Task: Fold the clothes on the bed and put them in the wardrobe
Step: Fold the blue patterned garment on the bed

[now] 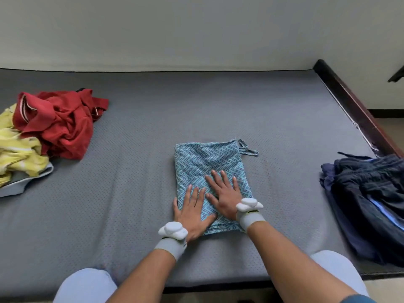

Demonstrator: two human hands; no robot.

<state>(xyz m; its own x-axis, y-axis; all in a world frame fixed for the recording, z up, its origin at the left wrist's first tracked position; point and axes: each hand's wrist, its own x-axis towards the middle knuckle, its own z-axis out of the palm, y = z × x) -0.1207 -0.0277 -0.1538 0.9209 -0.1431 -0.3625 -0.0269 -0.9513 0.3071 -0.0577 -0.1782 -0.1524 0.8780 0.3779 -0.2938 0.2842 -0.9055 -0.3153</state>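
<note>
A folded blue zigzag garment lies flat on the grey bed, roughly in the middle of the near half of the mattress, and everything else can be placed from it. Both hands press down on its near end. The left hand lies flat over the garment's near left corner, fingers straight and slightly spread, the thumb reaching across the cloth toward the other hand and the outer edge of the palm spilling onto the mattress. The right hand rests just beside it and a little farther up the garment, fingers straight and fanned apart, palm down on the pattern. Neither hand curls round the cloth; they only press it. Each wrist wears a grey band with a white device on top.

A thin strap sticks out from the garment's far right corner (it lies loose on the mattress).

Well to the left of the garment sits an unfolded heap: a crumpled red garment on top of a yellow one, with a pale grey piece under the yellow one's near edge. Well to the right of the garment, at the bed's right edge, lies a pile of dark navy clothes. Beyond that pile runs the dark wooden bed frame.

The person's knees in light fabric press against the near edge of the bed, on either side of the forearms.
</note>
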